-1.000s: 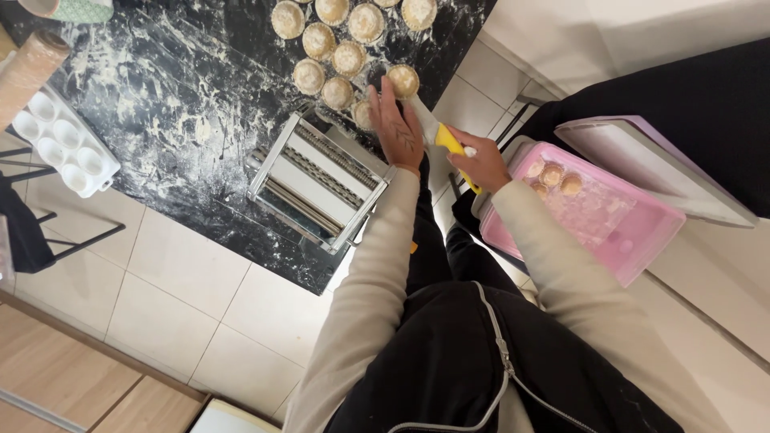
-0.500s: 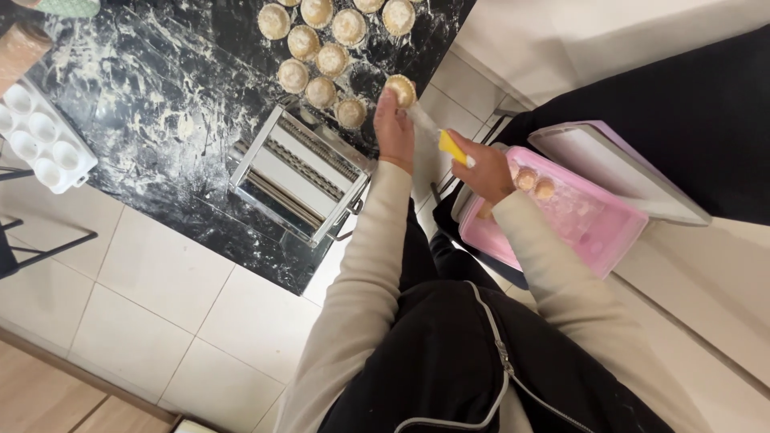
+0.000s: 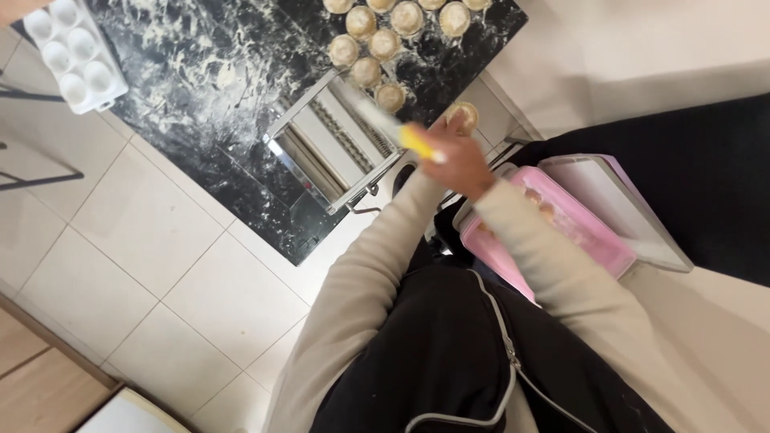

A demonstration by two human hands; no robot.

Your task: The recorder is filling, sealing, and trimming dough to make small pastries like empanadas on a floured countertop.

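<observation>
Flour-streaked black marbled counter point(image 3: 200, 120), tan dough rounds point(image 3: 385, 44), pink box point(image 3: 553, 232), white egg tray point(image 3: 72, 56), yellow-handled tool point(image 3: 417, 143).

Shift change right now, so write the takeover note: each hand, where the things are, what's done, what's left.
Right hand: grip shut on a yellow-handled tool, blurred, over the pasta machine.
Left hand: hidden behind the right; only its sleeve shows.
Things: dough rounds lie in rows on the floured black counter; a single round sits apart by the right hand's fingers.
Done: a few pieces lie in the open pink box.
Left, seemingly: the rounds out on the counter.
</observation>
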